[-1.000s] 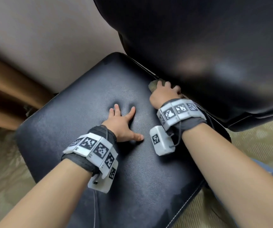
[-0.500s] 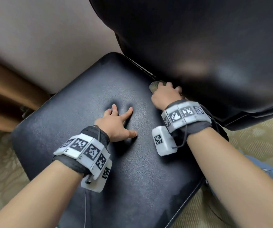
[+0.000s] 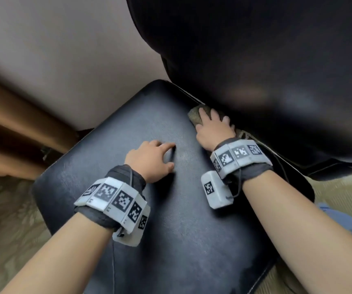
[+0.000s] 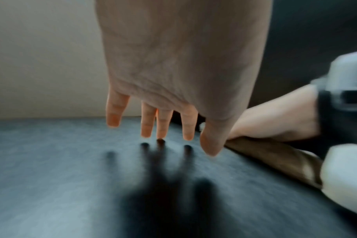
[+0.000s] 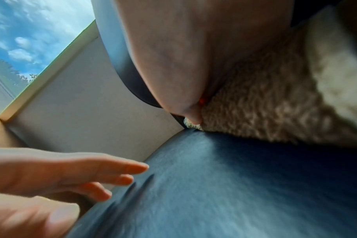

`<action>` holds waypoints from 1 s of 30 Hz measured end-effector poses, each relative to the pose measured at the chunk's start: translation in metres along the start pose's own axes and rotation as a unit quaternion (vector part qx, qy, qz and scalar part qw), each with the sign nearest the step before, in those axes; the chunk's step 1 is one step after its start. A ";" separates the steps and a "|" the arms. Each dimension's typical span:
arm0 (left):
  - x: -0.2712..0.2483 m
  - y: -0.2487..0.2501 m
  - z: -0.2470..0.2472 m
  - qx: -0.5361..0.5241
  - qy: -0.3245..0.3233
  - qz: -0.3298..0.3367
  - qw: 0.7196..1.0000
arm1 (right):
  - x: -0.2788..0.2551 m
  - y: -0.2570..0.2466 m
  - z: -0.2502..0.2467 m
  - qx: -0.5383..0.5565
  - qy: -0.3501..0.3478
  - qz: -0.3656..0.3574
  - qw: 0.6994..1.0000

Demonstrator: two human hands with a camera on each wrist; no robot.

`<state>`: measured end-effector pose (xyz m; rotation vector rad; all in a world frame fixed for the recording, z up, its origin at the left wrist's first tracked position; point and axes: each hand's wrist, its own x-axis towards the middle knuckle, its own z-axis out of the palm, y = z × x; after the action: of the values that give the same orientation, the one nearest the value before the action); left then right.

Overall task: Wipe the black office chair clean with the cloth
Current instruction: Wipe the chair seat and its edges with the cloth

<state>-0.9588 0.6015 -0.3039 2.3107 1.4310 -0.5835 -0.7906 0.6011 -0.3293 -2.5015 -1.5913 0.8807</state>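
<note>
The black office chair's seat (image 3: pixel 170 219) fills the middle of the head view, and its backrest (image 3: pixel 255 60) rises at the upper right. A wadded brown cloth (image 3: pixel 194 116) lies in the crease where seat meets backrest. My right hand (image 3: pixel 213 128) holds it there, fingers curved over the wad and thumb against its side; the right wrist view shows the cloth (image 5: pixel 265 104) bunched under the palm. My left hand (image 3: pixel 149 158) is over the seat's middle with relaxed fingers. In the left wrist view its fingertips (image 4: pixel 163 132) are at or just above the leather, beside the cloth (image 4: pixel 275 157).
A beige wall panel (image 3: pixel 75 60) stands behind the chair on the left, with brown wood (image 3: pixel 5 134) beside it. Patterned carpet (image 3: pixel 5 219) lies around the chair. A blue trouser leg (image 3: pixel 340 219) shows at the right edge. A window (image 5: pixel 20 32) appears in the right wrist view.
My left hand's fingers were splayed and pressed into the seat; now they are drawn together and eased off it. My right hand's fingers have stretched further over the cloth in the crease.
</note>
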 end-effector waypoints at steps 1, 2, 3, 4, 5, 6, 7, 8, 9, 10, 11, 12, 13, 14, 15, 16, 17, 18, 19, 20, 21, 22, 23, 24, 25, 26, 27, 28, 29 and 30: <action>0.003 -0.008 -0.001 -0.001 0.009 -0.011 1.000 | -0.003 0.003 0.002 -0.012 0.003 -0.003 1.000; 0.005 -0.017 -0.001 0.000 0.010 -0.031 0.999 | -0.004 0.004 0.004 -0.022 0.009 -0.004 1.000; 0.008 -0.026 0.000 0.004 0.007 -0.054 0.998 | -0.003 0.003 0.006 -0.026 0.011 0.000 1.000; 0.010 -0.035 0.000 0.008 0.001 -0.077 0.997 | -0.002 0.001 0.006 -0.025 0.011 0.004 1.000; 0.012 -0.043 0.000 0.009 -0.005 -0.096 0.995 | 0.000 -0.002 0.006 -0.023 0.008 0.011 1.000; 0.013 -0.050 0.000 0.005 -0.011 -0.109 0.994 | 0.001 -0.005 0.005 -0.021 0.005 0.017 1.000; 0.015 -0.057 0.000 -0.006 -0.015 -0.117 0.993 | 0.002 -0.007 0.005 -0.021 0.002 0.021 1.000; 0.017 -0.061 0.000 -0.022 -0.016 -0.122 0.992 | 0.003 -0.009 0.004 -0.023 0.002 0.024 0.999; 0.019 -0.064 -0.001 -0.043 -0.017 -0.126 0.991 | 0.005 -0.011 0.004 -0.025 0.002 0.027 0.999; 0.022 -0.065 -0.002 -0.065 -0.017 -0.128 0.990 | 0.006 -0.013 0.004 -0.027 0.000 0.029 0.999; 0.024 -0.065 -0.003 -0.086 -0.019 -0.130 0.988 | 0.008 -0.015 0.004 -0.030 -0.004 0.033 0.999; 0.027 -0.063 -0.004 -0.102 -0.023 -0.132 0.986 | 0.010 -0.017 0.004 -0.030 -0.007 0.037 0.999; 0.031 -0.061 -0.005 -0.108 -0.028 -0.136 0.984 | 0.012 -0.019 0.004 -0.029 -0.008 0.041 0.999; 0.034 -0.060 -0.007 -0.104 -0.034 -0.139 0.984 | 0.016 -0.021 0.003 -0.028 -0.005 0.044 0.999; 0.037 -0.059 -0.008 -0.093 -0.040 -0.141 0.985 | 0.019 -0.025 0.003 -0.029 -0.001 0.048 0.998; 0.039 -0.058 -0.008 -0.080 -0.045 -0.144 0.985 | 0.024 -0.029 0.002 -0.032 0.003 0.052 0.998; 0.040 -0.058 -0.008 -0.069 -0.049 -0.145 0.986 | 0.028 -0.034 0.001 -0.034 0.005 0.056 0.998; 0.041 -0.058 -0.007 -0.057 -0.050 -0.145 0.986 | 0.034 -0.041 0.001 -0.034 0.008 0.058 0.998; 0.042 -0.058 -0.006 -0.048 -0.048 -0.145 0.987 | 0.040 -0.049 -0.001 -0.032 0.009 0.055 0.998; 0.042 -0.057 -0.004 -0.041 -0.045 -0.145 0.988 | 0.047 -0.057 -0.002 -0.026 0.006 0.051 0.998; 0.042 -0.057 -0.002 -0.040 -0.042 -0.147 0.987 | 0.052 -0.063 -0.004 -0.019 0.000 0.050 0.999; 0.042 -0.056 0.000 -0.041 -0.041 -0.150 0.987 | 0.056 -0.066 -0.006 -0.013 -0.005 0.049 0.999; 0.042 -0.056 0.001 -0.042 -0.040 -0.153 0.986 | 0.058 -0.066 -0.007 -0.009 -0.010 0.047 0.999; 0.042 -0.055 0.002 -0.043 -0.042 -0.156 0.986 | 0.056 -0.062 -0.008 -0.007 -0.014 0.043 0.999; 0.042 -0.056 0.002 -0.044 -0.045 -0.158 0.985 | 0.051 -0.055 -0.007 -0.004 -0.015 0.037 0.999; 0.043 -0.055 0.002 -0.045 -0.047 -0.158 0.985 | 0.046 -0.047 -0.007 -0.003 -0.010 0.034 0.999; 0.044 -0.055 0.001 -0.044 -0.049 -0.157 0.985 | 0.041 -0.038 -0.006 -0.002 -0.004 0.037 0.999; 0.045 -0.055 0.000 -0.044 -0.050 -0.156 0.985 | 0.036 -0.032 -0.005 0.001 0.005 0.045 0.999; 0.044 -0.055 0.000 -0.046 -0.052 -0.156 0.985 | 0.034 -0.030 -0.002 0.000 0.012 0.055 0.998; 0.043 -0.054 -0.001 -0.049 -0.055 -0.157 0.985 | 0.034 -0.031 0.000 -0.001 0.018 0.064 0.998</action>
<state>-0.9900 0.6575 -0.3305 1.9586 1.7427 -0.6983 -0.8059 0.6448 -0.3339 -2.6297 -1.4373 0.8417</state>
